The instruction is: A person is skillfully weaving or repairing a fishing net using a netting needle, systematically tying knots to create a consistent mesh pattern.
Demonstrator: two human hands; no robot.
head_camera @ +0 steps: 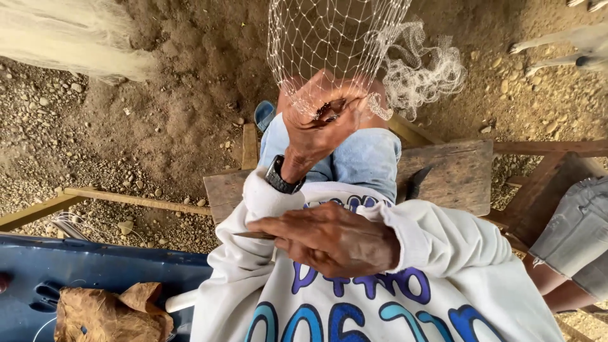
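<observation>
My left hand [320,123], with a black watch [280,177] on its wrist, is raised in front of me and grips the lower edge of a white mesh net [335,44]. The net hangs down from above, and a bunched part of it [425,71] trails off to the right. Close to my chest, my right hand [332,239] is closed on a thin pointed netting needle [252,235] whose tip points left. I wear a white sweatshirt and blue jeans [367,158] and sit on a wooden bench [453,174].
A blue plastic container [95,266] with a crumpled brown sheet [107,313] lies at lower left. Another person's leg in denim shorts [576,234] is at the right. A heap of pale netting [69,38] lies top left on pebbly dirt. A blue sandal [265,114] shows by my knee.
</observation>
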